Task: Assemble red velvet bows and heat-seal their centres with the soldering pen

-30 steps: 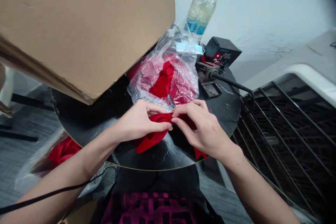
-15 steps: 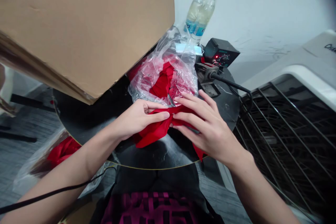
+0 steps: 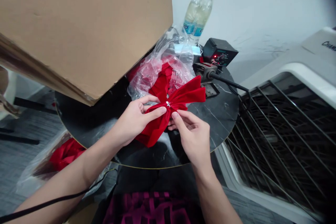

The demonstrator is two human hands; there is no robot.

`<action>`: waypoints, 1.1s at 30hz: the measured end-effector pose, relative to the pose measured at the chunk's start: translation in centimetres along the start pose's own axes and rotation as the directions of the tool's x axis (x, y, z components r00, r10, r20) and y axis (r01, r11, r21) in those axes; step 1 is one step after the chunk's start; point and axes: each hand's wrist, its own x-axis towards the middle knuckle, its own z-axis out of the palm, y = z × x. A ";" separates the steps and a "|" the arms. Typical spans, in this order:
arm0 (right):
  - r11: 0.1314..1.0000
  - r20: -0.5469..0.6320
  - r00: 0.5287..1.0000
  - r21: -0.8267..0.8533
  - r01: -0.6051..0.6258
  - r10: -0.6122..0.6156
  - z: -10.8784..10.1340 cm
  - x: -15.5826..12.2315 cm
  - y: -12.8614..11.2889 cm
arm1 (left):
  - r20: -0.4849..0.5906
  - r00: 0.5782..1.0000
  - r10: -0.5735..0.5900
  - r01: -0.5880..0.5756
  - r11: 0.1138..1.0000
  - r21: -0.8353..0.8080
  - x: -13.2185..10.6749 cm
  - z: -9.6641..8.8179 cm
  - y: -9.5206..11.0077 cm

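A red fabric bow (image 3: pixel 187 92) with a small silvery tie at its middle is between my two hands, above the near part of the black table. My left hand (image 3: pixel 139 117) is closed, thumb and fingers pinching the bow just left of the tie. On the other side my right hand (image 3: pixel 190 131) pinches the lower edge of the bow between thumb and fingertips. Right behind the bow lies a clear plastic bag (image 3: pixel 147 77) with more red fabric (image 3: pixel 162 80) in it.
A large cardboard box (image 3: pixel 105 35) fills the back left. Two bottles (image 3: pixel 195 17), a black control box with a red light (image 3: pixel 220 52) and a corded tool holder (image 3: pixel 206 70) stand behind. A wire-fronted heater or fan (image 3: pixel 278 129) is at right; a bag of red fabric (image 3: pixel 65 154) sits on the floor.
My right hand has shifted down and turned, from spread across the bow to pinching its lower edge. The bow's right end now fans upward, and its tie shows. My left hand keeps its grip.
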 end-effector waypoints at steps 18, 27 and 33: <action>0.945 0.330 0.934 -0.326 -0.026 0.140 -8.1 1.9 -5.4 | 0.273 0.961 0.044 -0.146 0.919 0.366 0.0 1.7 3.6; 0.948 0.469 0.856 -0.311 -0.072 0.219 -6.0 3.7 -5.1 | 0.227 0.971 -0.070 -0.004 0.951 0.309 2.5 1.2 3.1; 0.944 0.448 0.863 -0.318 -0.090 0.234 -5.7 4.1 -5.0 | 0.233 0.962 -0.145 0.066 0.946 0.317 2.7 0.5 3.0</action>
